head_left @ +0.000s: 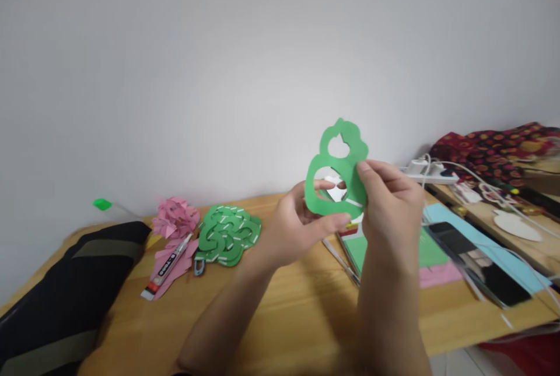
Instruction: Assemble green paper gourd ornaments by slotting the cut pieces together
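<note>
Two hands: both on one green figure-eight paper cut-out (311,189), which you hold up above the wooden table (306,329).
Right grip: your right hand (389,195) pinches the cut-out's right edge, thumb in front, at the narrowing between its openings.
Left grip: your left hand (289,227) has its thumb along the lower rim and a finger showing through the larger opening; whether it presses on the rim, I cannot tell.
Cut-out: directly between your two grips, upright and slightly tilted, the smaller opening above the right thumb, the larger one level with the left finger.
Step in hand: judged to be handling or checking a single piece.
Next move: judged to call for light, steady fingers, as the thin rims could crease.
Left of the grip: pile of green cut-outs (227,236) bearing white strips; beyond it, a B-7000 glue tube (168,266) on pink paper.
Right of the grip: smartphone (479,262), well apart.
</note>
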{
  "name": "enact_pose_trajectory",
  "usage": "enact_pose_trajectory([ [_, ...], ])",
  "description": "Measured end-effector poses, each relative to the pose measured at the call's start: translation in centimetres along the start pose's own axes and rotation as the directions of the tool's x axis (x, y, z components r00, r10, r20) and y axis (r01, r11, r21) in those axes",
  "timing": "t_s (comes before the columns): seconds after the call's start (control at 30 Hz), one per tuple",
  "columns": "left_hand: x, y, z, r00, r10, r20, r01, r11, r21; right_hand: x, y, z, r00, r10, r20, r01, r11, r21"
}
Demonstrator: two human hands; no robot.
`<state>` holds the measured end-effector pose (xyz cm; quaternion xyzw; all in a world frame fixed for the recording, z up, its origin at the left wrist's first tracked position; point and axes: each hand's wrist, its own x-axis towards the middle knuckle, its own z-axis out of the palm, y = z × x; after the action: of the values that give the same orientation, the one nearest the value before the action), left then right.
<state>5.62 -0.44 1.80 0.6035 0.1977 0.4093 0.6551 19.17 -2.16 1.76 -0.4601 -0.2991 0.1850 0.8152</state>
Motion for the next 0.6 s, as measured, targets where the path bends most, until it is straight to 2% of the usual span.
enact_pose_trajectory([
  [0.07, -1.4, 0.6, -0.2, 0.986, 0.039, -0.163, -0.028, 0.997, 0.073, -1.1, 0.1, 0.8, 0.991, 0.056, 0.12, -0.061, 0.997, 0.037],
  [0.13, -2.3, 0.9, -0.7, 0.96, 0.093, -0.263, -0.061, 0.99, 0.126, -1.9, -0.2, 1.2, 0.954, 0.125, 0.272, -0.142, 0.989, 0.045],
  [0.2, -3.1, 1.1, -1.5, 0.934, 0.156, -0.323, -0.108, 0.981, 0.162, -2.4, -0.7, 1.2, 0.873, 0.194, 0.447, -0.22, 0.976, 0.006],
  [0.3, -4.2, 1.7, -2.7, 0.911, 0.231, -0.343, -0.169, 0.965, 0.202, -2.8, -1.5, 1.2, 0.71, 0.274, 0.649, -0.296, 0.952, -0.079],
  [0.37, -4.6, 2.2, -3.3, 0.909, 0.253, -0.331, -0.199, 0.961, 0.19, -3.1, -1.8, 1.4, 0.625, 0.302, 0.719, -0.328, 0.938, -0.109],
  [0.43, -4.8, 2.6, -3.8, 0.908, 0.262, -0.326, -0.228, 0.964, 0.139, -3.5, -1.9, 1.6, 0.561, 0.315, 0.766, -0.364, 0.924, -0.113],
  [0.6, -4.7, 2.7, -4.4, 0.898, 0.294, -0.328, -0.281, 0.956, 0.087, -3.9, -1.4, 2.1, 0.482, 0.314, 0.818, -0.429, 0.899, -0.092],
])
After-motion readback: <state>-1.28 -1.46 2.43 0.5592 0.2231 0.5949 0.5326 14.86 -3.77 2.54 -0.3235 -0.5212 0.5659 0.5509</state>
